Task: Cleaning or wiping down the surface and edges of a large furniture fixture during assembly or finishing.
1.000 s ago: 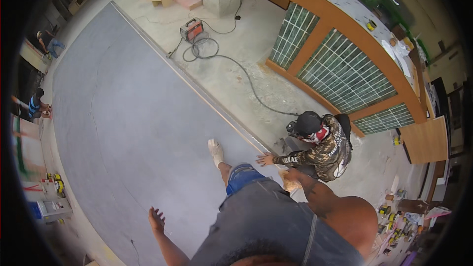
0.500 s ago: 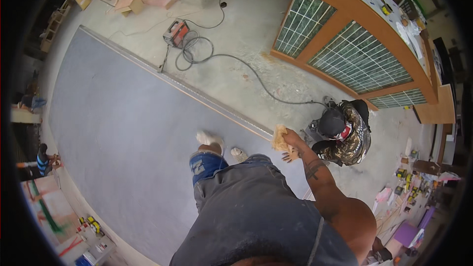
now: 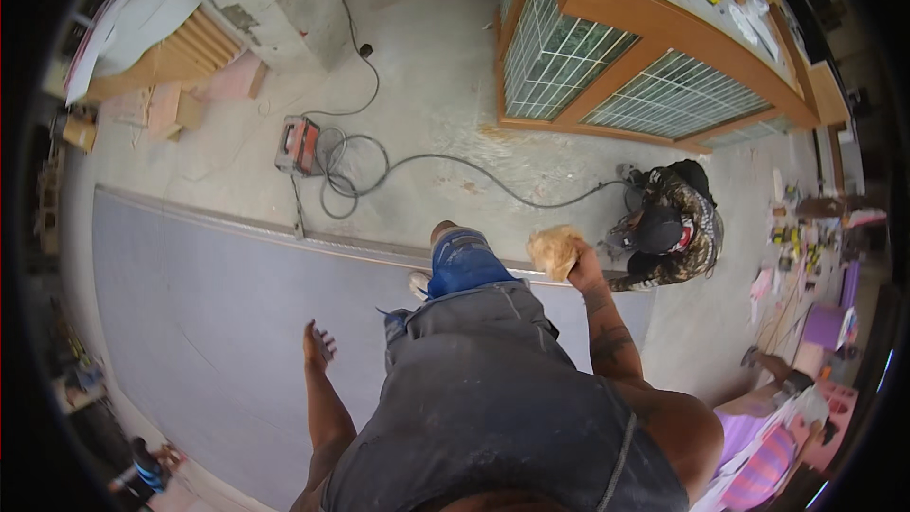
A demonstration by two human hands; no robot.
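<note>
Matt grey sheet (image 3: 209, 313) fills the left of the frame, smooth and even. Above it, rough, dusty concrete floor (image 3: 436, 104). Upper right, a warm smooth wooden frame (image 3: 654, 33) around glossy green glass blocks. The right hand (image 3: 580, 264) grips a crumpled tan cloth (image 3: 555, 250).

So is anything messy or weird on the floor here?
A bit messy: a long black cable loops loosely across the concrete floor beside a red machine, and wood scraps lie scattered near the wall. Nothing looks spilled or broken.
</note>
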